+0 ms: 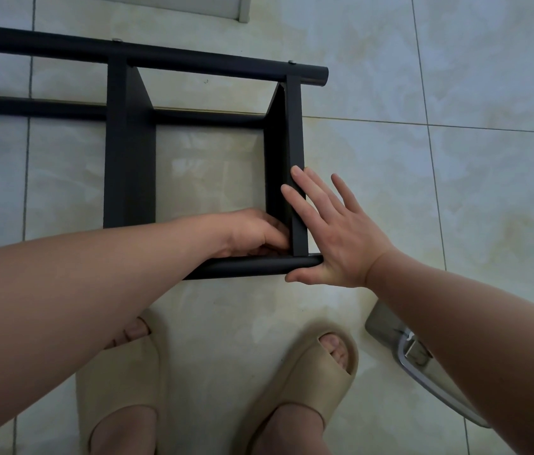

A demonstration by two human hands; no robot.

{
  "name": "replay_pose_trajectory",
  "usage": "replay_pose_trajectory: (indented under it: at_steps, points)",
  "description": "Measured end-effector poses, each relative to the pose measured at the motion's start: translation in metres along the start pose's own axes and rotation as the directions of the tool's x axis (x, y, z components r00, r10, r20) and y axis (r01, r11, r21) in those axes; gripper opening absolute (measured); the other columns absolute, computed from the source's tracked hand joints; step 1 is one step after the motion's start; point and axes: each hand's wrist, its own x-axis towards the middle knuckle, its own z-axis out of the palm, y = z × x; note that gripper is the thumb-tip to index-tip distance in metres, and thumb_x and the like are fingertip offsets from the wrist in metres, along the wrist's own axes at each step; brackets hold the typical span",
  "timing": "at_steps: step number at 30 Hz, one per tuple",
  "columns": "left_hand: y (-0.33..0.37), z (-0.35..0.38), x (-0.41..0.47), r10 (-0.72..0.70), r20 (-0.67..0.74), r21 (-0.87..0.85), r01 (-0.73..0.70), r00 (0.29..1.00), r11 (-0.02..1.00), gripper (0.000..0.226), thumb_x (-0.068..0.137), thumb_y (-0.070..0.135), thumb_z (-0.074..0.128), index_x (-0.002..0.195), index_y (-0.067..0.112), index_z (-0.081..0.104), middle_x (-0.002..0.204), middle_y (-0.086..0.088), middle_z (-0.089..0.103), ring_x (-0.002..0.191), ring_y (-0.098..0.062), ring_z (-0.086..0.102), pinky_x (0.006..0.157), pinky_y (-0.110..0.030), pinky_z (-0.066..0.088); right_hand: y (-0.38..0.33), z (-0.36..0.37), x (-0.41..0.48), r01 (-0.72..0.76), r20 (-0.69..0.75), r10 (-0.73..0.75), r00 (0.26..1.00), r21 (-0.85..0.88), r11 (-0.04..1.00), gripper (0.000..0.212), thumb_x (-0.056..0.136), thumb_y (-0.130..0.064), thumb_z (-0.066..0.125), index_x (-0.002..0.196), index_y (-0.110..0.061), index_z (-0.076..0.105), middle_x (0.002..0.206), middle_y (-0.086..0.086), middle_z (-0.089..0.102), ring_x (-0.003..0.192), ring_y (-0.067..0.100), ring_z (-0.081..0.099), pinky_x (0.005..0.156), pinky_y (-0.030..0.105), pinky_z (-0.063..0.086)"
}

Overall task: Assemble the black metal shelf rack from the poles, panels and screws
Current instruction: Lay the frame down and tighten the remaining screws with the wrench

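The black metal rack lies on its side on the tiled floor. A far pole carries two panels, a left one and a right one, with small screws showing on top. A near pole lies against the right panel's lower end. My left hand reaches inside that corner with curled fingers; what they hold is hidden. My right hand lies flat with straight fingers against the right panel's outer edge and the near pole's end.
A further pole lies lower behind the panels. My feet in beige slippers stand just below the near pole. A grey and chrome object sits on the floor at the lower right. A white frame edge is at the top.
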Motion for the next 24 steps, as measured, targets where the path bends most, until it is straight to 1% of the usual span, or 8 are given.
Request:
replay_pose_trajectory:
  at_steps: [4,7,9,11,14,19,22,24]
  points:
    - [0.0007,-0.0005,-0.0006,-0.012,0.019,-0.061,0.013,1.0,0.998,0.038,0.087,-0.008,0.057,0.063,0.018,0.073,0.074,-0.007,0.07,0.07,-0.019,0.069,0.062,-0.024,0.054,0.0003,0.0003,0.0,0.003,-0.012,-0.003,1.0,0.003,1.0,0.118,0.077,-0.089,0.039,0.16,-0.008,0.017,0.168,0.017,0.011,0.156,0.032,0.011,0.123,0.059,0.015]
    - [0.0022,0.0015,-0.0019,-0.014,0.007,-0.021,0.015,1.0,1.0,0.019,0.089,-0.001,0.054,0.087,0.008,0.071,0.093,-0.016,0.071,0.089,-0.026,0.068,0.087,-0.038,0.054,0.0002,0.0003,-0.0001,0.004,-0.019,-0.004,1.0,0.005,1.0,0.117,0.077,-0.089,0.039,0.16,-0.008,0.019,0.168,0.017,0.012,0.156,0.032,0.012,0.123,0.059,0.016]
    - [0.004,0.0029,-0.0041,-0.024,-0.002,0.049,0.024,1.0,0.998,0.017,0.09,0.005,0.058,0.098,-0.003,0.07,0.099,-0.024,0.07,0.091,-0.028,0.066,0.093,-0.043,0.052,0.0003,0.0004,0.0001,0.003,-0.014,-0.003,1.0,0.007,1.0,0.118,0.077,-0.089,0.039,0.16,-0.008,0.018,0.168,0.017,0.012,0.156,0.032,0.012,0.123,0.059,0.016]
    - [0.0034,0.0029,-0.0037,-0.014,-0.027,0.094,0.016,1.0,0.995,0.019,0.088,0.006,0.061,0.1,-0.008,0.066,0.091,-0.024,0.066,0.085,-0.028,0.061,0.084,-0.041,0.05,0.0004,0.0005,0.0003,0.003,-0.01,-0.003,1.0,0.005,1.0,0.118,0.077,-0.089,0.04,0.161,-0.008,0.017,0.168,0.017,0.011,0.156,0.032,0.011,0.123,0.059,0.015]
    - [0.0037,0.002,-0.0027,0.001,-0.027,0.067,0.001,1.0,0.998,0.007,0.086,-0.001,0.061,0.088,0.003,0.066,0.083,-0.015,0.064,0.078,-0.027,0.061,0.073,-0.033,0.048,0.0007,0.0008,0.0001,0.003,-0.006,-0.003,1.0,0.003,1.0,0.118,0.077,-0.089,0.039,0.161,-0.008,0.016,0.168,0.017,0.01,0.156,0.032,0.011,0.124,0.059,0.015]
    - [0.0019,0.0011,-0.0023,-0.02,-0.003,-0.054,0.02,1.0,0.998,0.023,0.086,-0.007,0.054,0.077,0.009,0.067,0.073,-0.008,0.069,0.069,-0.021,0.069,0.063,-0.026,0.054,0.0004,0.001,0.0001,0.004,-0.004,-0.004,1.0,0.007,1.0,0.118,0.078,-0.089,0.038,0.161,-0.008,0.017,0.168,0.017,0.01,0.156,0.032,0.011,0.124,0.059,0.015]
    - [0.0027,0.003,-0.0045,-0.023,-0.004,-0.046,0.023,1.0,0.999,0.02,0.089,-0.001,0.053,0.086,0.005,0.072,0.084,-0.013,0.072,0.084,-0.028,0.069,0.083,-0.038,0.055,0.0004,0.0006,0.0001,0.004,0.001,-0.004,1.0,0.01,1.0,0.118,0.078,-0.089,0.039,0.161,-0.008,0.017,0.168,0.016,0.009,0.156,0.032,0.01,0.124,0.058,0.015]
    - [0.0047,0.0036,-0.0065,-0.035,-0.004,-0.004,0.035,0.999,0.999,0.02,0.09,0.003,0.058,0.102,-0.007,0.07,0.1,-0.024,0.071,0.097,-0.038,0.068,0.095,-0.045,0.051,0.0003,0.0004,0.0001,0.004,-0.002,-0.004,1.0,0.013,1.0,0.118,0.078,-0.089,0.039,0.161,-0.008,0.017,0.168,0.016,0.009,0.156,0.032,0.01,0.124,0.059,0.015]
